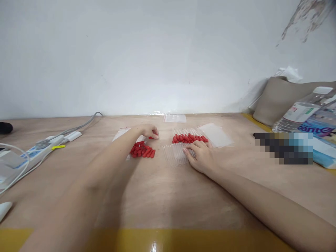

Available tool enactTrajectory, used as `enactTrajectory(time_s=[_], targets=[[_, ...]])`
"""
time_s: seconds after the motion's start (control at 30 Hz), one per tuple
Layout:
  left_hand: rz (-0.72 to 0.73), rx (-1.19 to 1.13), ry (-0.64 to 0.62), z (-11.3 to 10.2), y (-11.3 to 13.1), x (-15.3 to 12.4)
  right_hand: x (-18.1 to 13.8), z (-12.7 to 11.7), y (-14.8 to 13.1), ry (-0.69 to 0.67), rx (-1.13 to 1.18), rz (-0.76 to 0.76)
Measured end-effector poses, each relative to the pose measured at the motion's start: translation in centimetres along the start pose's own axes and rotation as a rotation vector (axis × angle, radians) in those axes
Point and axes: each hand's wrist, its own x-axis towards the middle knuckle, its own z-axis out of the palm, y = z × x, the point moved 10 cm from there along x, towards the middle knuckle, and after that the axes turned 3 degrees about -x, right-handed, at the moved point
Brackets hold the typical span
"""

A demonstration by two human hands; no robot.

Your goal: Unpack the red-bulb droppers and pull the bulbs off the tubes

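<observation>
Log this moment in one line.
left hand: at red cap, grip unclear | cap pile: beside left wrist | right hand: flat on clear tubes | capped tubes: row beyond right hand

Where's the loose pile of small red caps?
Head view: the red cap pile lies left of centre on the wooden table, beside the left hand, left of the clear plastic tubes under the right hand.

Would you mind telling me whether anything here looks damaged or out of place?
Only the wall: its paint is flaking in the upper right corner. The red caps by the left hand lie in a loose heap, not scattered.
</observation>
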Motion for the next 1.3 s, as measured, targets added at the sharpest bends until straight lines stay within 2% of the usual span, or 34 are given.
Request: enactTrajectory(time_s=[0.2, 0.37, 0.47, 0.7, 0.87, 1.03, 1.3], targets=[[0.061, -0.021, -0.025, 0.3, 0.7, -1.9, -0.1, -0.4, 0.1, 0.019, -0.011, 0.001], [0.043, -0.070, -0.138, 1.4, 0.3, -4.2, 0.0, -0.1, 0.2, -0.006, -0.006, 0.011], [0.039, -0.089, -0.124, 1.3, 0.1, -4.6, 0.0, -0.2, 0.2, -0.001, -0.010, 0.014], [0.045, -0.115, 0.029, 0.7, 0.9, -2.8, 0.2, -0.3, 1.7, 0.049, 0.010, 0.067], [-0.074, -0.152, 0.202, 1.1, 3.3, -0.4, 0.4, -0.2, 3.4, 0.041, 0.033, 0.123], [-0.216, -0.264, 0.147, 2.7, 4.7, 1.0, 0.6, -0.2, 4.7, 0.035, 0.060, 0.187], [-0.265, -0.419, 0.101, 2.8, 3.7, 0.9, 0.6, 0.0, 4.7, 0.020, 0.068, 0.200]])
